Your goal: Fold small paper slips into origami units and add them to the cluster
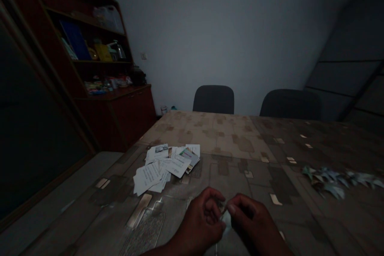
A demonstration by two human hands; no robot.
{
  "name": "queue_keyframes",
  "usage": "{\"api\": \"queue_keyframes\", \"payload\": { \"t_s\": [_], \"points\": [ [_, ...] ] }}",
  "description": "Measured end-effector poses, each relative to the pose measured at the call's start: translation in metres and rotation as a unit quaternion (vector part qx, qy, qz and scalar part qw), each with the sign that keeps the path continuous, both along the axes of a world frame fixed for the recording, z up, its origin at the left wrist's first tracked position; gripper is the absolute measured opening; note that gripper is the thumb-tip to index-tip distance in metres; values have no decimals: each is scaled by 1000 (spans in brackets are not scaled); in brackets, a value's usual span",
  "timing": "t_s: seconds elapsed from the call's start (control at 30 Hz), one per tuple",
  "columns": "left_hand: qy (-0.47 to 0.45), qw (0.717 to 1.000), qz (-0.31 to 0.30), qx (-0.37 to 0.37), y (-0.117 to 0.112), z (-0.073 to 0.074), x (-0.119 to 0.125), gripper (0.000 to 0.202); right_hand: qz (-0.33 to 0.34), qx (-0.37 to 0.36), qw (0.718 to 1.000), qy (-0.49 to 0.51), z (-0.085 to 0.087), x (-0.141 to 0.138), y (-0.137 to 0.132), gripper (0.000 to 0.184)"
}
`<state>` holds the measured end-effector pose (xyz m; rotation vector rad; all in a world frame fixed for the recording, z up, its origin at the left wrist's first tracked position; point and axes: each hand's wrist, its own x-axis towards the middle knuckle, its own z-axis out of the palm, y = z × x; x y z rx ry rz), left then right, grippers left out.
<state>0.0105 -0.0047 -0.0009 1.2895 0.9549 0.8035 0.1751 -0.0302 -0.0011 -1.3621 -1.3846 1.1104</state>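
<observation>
Low over the near part of the table, my left hand (201,219) and my right hand (251,217) meet with fingertips almost touching. Both pinch a small pale piece of paper (227,221), which looks folded; its shape is mostly hidden behind the fingers. Beyond my left hand lies a loose pile of printed cards (163,167), overlapping at various angles, some with text and some with pictures. Off to the right, a row of small folded paper pieces (336,180) in pale and greenish tones rests on the table.
A patterned cloth covers the table (216,130). Two dark chairs, one at the middle (213,99) and another chair (289,103) to the right, stand at the far edge. A reddish wooden cabinet (129,110) with filled shelves stands on the left. The room is dim.
</observation>
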Motion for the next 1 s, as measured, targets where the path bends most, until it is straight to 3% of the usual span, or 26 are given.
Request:
{"api": "queue_keyframes", "payload": {
  "t_s": [0.2, 0.43, 0.53, 0.63, 0.7, 0.83, 1.0],
  "points": [
    [-12, 1000, 7, 9, 6, 10, -7, 35, -12, -38, 999, -21, 5, 5, 3, 31],
    [62, 995, -8, 81, 3, 12, -10, 39, 3, 10, 997, -74, 7, -1, -2, 20],
    [-5, 1000, -9, 28, 5, 12, -8, 38, 4, -3, 999, -52, 6, 0, -1, 21],
    [-99, 994, 4, -45, 9, 12, -7, 34, -37, -18, 999, 8, 5, 1, 0, 25],
    [-127, 990, 20, -52, 11, 12, -6, 37, -56, -28, 997, 44, 4, 0, 1, 27],
    [-101, 993, 49, -28, 9, 11, -5, 48, -51, -28, 996, 64, -1, -2, 0, 29],
    [-58, 996, 60, -9, 6, 11, -8, 41, -35, -17, 999, 34, 3, -4, -4, 29]
  ]
}}
